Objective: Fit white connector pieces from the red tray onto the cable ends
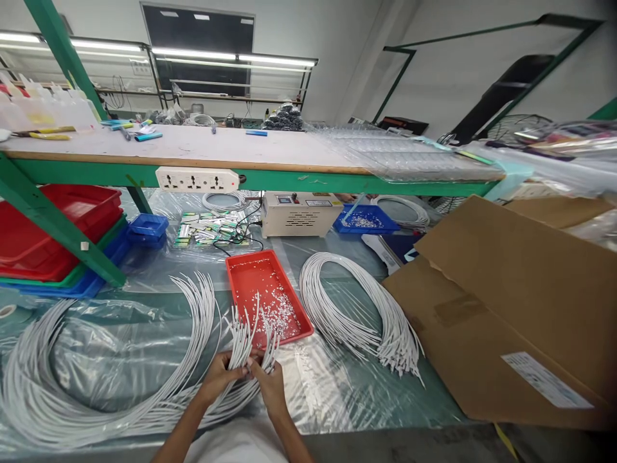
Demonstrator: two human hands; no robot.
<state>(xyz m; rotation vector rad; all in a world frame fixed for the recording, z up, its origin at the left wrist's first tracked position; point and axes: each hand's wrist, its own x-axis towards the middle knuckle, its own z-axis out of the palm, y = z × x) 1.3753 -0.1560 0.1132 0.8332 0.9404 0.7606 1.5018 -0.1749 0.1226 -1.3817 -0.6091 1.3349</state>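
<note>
Work apparently partway along, no brand legible

Clock directions run from the grip. The film-covered surface (414, 402) carries the cables, and a cardboard box (511, 302) stands at three o'clock. The large white cable bundle (96, 427) sweeps round from nine o'clock; its ends are loose and spread, so this batch looks unfinished. At two o'clock a coil of white cables (385, 312) lies apart with many ends gathered together, which suggests a batch already handled, though that cannot be confirmed. The red tray (248, 280) sits at twelve o'clock, with cable ends showing over its near end. The left hand (222, 379) is closed around one cluster of the bundle, the right hand (272, 386) around another, thumbs close together. White bits (279, 314) lie scattered in the tray, perhaps offcuts

The box's white label (547, 381), at three o'clock, carries print too small to read; labels on the beige machine (301, 222) at one o'clock and the wall notice (139, 67) at eleven are equally illegible
</note>
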